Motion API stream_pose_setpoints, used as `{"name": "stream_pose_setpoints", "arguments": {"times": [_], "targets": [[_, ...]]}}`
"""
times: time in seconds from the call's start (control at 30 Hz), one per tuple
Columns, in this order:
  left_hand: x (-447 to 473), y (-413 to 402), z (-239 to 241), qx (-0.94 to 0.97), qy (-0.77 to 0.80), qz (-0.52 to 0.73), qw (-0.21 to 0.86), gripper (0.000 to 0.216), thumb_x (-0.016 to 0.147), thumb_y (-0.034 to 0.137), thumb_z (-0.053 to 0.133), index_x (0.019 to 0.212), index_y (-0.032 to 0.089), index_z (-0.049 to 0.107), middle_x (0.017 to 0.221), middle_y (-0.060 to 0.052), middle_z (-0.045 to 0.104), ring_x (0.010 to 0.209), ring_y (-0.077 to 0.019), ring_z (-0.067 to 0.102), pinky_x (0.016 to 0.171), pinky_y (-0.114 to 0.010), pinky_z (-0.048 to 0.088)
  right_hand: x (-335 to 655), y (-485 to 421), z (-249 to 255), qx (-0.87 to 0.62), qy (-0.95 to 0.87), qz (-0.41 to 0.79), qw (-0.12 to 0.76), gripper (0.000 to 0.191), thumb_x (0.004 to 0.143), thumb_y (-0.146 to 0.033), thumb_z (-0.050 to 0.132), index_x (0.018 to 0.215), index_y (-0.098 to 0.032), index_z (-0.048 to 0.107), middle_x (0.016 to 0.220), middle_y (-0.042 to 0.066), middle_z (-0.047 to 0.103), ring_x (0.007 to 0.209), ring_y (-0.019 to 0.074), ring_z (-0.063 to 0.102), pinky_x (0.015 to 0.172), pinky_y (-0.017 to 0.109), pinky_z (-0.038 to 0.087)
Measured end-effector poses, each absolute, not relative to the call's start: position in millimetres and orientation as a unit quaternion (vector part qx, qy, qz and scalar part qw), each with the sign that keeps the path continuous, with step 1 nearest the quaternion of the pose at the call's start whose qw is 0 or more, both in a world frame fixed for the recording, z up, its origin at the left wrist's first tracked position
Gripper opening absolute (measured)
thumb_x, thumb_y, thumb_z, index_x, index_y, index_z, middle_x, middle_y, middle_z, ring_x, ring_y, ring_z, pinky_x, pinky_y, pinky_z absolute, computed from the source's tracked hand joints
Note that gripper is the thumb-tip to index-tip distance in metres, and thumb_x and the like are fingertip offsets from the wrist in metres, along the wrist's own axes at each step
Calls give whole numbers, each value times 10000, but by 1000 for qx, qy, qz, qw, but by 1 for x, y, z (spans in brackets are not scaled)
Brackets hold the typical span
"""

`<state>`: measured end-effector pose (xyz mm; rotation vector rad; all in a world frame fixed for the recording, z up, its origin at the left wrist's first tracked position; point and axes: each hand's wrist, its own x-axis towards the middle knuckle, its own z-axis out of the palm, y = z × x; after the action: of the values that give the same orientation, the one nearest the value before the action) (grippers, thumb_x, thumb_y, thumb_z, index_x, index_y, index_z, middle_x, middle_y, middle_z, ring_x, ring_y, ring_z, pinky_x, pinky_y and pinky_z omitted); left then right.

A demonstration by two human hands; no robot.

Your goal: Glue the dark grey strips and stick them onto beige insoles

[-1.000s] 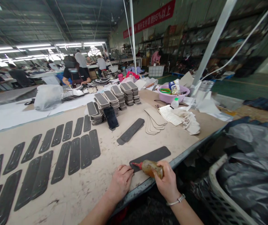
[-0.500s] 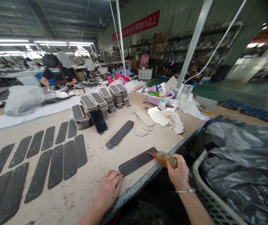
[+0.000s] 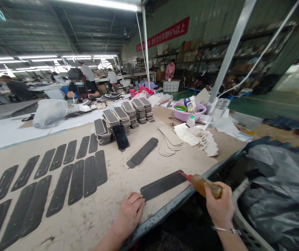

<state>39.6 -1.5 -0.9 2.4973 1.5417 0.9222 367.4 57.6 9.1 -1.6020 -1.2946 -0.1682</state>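
Head view, taking the dark panel (image 3: 162, 186) as the middle of a clock: it lies flat on the counter (image 3: 82, 223), close to the near edge. The hands are well apart. At eight o'clock the left hand (image 3: 129, 212) lies loosely, not clenched, its fingertips touching that end of the panel. Between three and four o'clock the right hand (image 3: 219, 205) is wrapped around an amber bottle (image 3: 203, 186), tipped so that its red nozzle (image 3: 186, 175) points at the panel's two o'clock end. Whether the tip touches the surface cannot be told.

A second ago the nozzle was beside the left hand; it has since travelled along the far long edge to the opposite end. A thin line now shows along that edge, so this side of the outline seems to be laid, with the tip at the far corner. The near edge is too dim to judge.

At nine o'clock, rows of similar panels (image 3: 77, 183) carry glossy outlines. An overlapping pair (image 3: 144, 153) lies at eleven, fanned pale cards (image 3: 169, 144) at twelve, and a phone (image 3: 121, 136) leans against stacked pieces (image 3: 110, 118) between ten and eleven.
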Motion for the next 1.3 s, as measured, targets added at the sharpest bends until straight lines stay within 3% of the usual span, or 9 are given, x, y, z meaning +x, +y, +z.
{"name": "stream_pose_setpoints", "arguments": {"times": [0.27,0.47,1.0,1.3], "targets": [[40,-1,2,813,499,295,55,196,903,163,477,958,164,665,918,-75,657,869,-181,581,790,-364,528,304,29,24,-574,-622,90,525,234,826,-393,609,932,-207,514,810,14,551,690,163,547,633,280,450],[41,-1,4,813,497,298,53,196,909,167,470,952,167,662,921,-76,658,850,-179,582,784,-369,526,270,26,16,-516,-673,138,512,173,847,-324,589,941,-208,502,829,27,550,746,170,556,680,298,481],[43,-2,7,818,500,280,59,207,918,165,452,937,166,658,920,-68,656,847,-173,582,801,-363,517,282,5,16,-508,-693,139,492,126,855,-263,572,925,-220,478,795,11,532,711,162,539,638,289,471],[39,1,-1,822,485,299,12,196,904,172,478,943,171,670,928,-68,674,864,-175,610,826,-366,529,345,26,15,-584,-648,14,489,162,849,-350,580,893,-218,497,810,26,550,720,177,547,655,311,471]]}}
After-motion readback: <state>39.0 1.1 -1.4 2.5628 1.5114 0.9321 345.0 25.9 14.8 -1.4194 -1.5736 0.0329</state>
